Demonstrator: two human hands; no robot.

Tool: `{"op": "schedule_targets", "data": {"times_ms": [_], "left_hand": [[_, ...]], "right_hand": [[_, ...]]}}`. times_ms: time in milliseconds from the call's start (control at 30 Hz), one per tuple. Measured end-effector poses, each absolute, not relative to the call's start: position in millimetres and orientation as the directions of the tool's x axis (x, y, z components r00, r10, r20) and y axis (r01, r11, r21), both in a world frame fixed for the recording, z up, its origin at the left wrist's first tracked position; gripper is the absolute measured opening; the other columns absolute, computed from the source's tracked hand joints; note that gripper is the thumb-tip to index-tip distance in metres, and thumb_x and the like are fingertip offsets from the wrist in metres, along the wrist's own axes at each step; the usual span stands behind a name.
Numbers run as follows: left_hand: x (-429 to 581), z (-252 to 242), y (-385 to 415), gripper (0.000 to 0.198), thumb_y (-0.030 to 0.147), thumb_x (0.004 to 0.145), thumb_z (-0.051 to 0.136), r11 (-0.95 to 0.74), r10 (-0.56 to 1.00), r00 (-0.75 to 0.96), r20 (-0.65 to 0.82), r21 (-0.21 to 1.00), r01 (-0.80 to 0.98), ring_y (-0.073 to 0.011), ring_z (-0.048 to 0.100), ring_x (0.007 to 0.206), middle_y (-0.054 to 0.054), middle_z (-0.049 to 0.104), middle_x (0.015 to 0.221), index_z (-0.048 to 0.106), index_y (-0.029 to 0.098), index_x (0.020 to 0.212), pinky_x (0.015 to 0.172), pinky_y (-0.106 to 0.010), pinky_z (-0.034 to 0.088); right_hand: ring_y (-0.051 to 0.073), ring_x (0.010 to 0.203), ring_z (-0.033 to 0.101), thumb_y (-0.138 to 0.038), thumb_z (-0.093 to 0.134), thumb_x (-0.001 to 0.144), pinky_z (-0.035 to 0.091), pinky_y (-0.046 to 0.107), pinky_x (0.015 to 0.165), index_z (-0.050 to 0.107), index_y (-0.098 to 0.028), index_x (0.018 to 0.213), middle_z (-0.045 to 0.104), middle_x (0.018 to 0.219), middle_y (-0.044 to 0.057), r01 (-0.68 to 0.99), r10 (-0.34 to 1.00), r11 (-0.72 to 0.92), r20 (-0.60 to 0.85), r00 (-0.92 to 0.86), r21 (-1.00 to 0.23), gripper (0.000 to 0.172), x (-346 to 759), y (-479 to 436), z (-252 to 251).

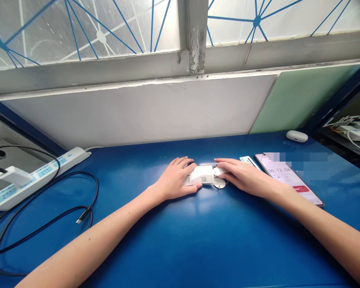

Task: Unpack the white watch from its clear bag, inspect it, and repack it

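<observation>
Blue counter [180, 240], seen from above and behind the hands. Both forearms reach forward and meet near the counter's middle. Left hand [175, 178] lies palm down, fingers curled over the left end of a small white packet [202, 175] with a printed label; its grip is pressed onto the packet, thumb against the near edge. Right hand [243, 176] lies flat at the packet's right end, fingers laid together over that end, pinching or pressing it down; which of the two, cannot tell. The packet rests on the counter between the two hands, touching both. A small round pale disc [220, 183] shows just under the packet's right near corner, half hidden by the right fingers. Just right of the right hand lies a phone [288, 182], screen lit with a timer, and a narrow white card [248, 161] beside its far left corner. A white earbud case [297, 136] sits near the far right edge. At the left, a white power strip [36, 176] with a plugged charger [15, 175], and a black cable [48, 216] looping over the counter, its free plug well apart from the hands.
</observation>
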State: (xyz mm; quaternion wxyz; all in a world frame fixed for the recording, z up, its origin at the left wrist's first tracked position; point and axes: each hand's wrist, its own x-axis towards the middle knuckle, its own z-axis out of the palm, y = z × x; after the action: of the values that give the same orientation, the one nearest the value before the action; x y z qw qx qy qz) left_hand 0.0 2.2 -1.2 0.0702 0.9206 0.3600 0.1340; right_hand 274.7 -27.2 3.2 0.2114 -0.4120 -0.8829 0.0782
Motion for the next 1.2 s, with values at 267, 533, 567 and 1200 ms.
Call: {"op": "schedule_targets", "data": {"times_ms": [267,533,567,1200], "left_hand": [[-1,3,1,0.062,0.052,0.081,0.064,-0.727,0.685,0.708,0.174,0.239,0.644,-0.0369,0.043,0.136,-0.017,0.053,0.142,0.058,0.014,0.130,0.115,-0.053,0.030],[3,6,-5,0.066,0.052,0.085,0.059,-0.696,0.712,0.691,0.121,0.245,0.675,-0.0370,0.035,0.141,-0.018,0.046,0.147,0.050,0.012,0.136,0.117,-0.054,0.026],[2,6,-5,0.065,0.052,0.085,0.059,-0.695,0.714,0.689,0.123,0.250,0.675,-0.0366,0.036,0.141,-0.017,0.046,0.147,0.050,0.012,0.136,0.117,-0.054,0.026],[7,11,-12,0.046,0.027,0.089,0.053,-0.727,0.660,0.432,0.614,0.380,0.572,-0.0316,0.036,0.141,-0.020,0.039,0.148,0.041,0.015,0.132,0.111,-0.050,0.039]], "right_hand": [[0.028,0.097,0.067,-0.030,0.046,0.099,0.055,0.041,0.082,0.064,-0.021,0.116,0.069,0.111,0.013,0.715,0.700,0.674,0.475,-0.534,-0.189,0.026,301,-13,20],[0.026,0.098,0.066,-0.026,0.050,0.098,0.054,0.041,0.087,0.066,-0.023,0.117,0.069,0.111,0.011,0.764,0.667,0.620,0.632,-0.394,-0.179,0.025,314,-7,23],[0.026,0.097,0.066,-0.026,0.052,0.097,0.054,0.041,0.087,0.066,-0.024,0.117,0.069,0.110,0.010,0.767,0.658,0.618,0.650,-0.380,-0.176,0.025,316,-6,22],[0.028,0.095,0.066,-0.026,0.052,0.096,0.055,0.043,0.081,0.065,-0.022,0.121,0.071,0.108,0.012,0.711,0.646,0.679,0.611,-0.458,-0.185,0.028,280,-23,17]]}}
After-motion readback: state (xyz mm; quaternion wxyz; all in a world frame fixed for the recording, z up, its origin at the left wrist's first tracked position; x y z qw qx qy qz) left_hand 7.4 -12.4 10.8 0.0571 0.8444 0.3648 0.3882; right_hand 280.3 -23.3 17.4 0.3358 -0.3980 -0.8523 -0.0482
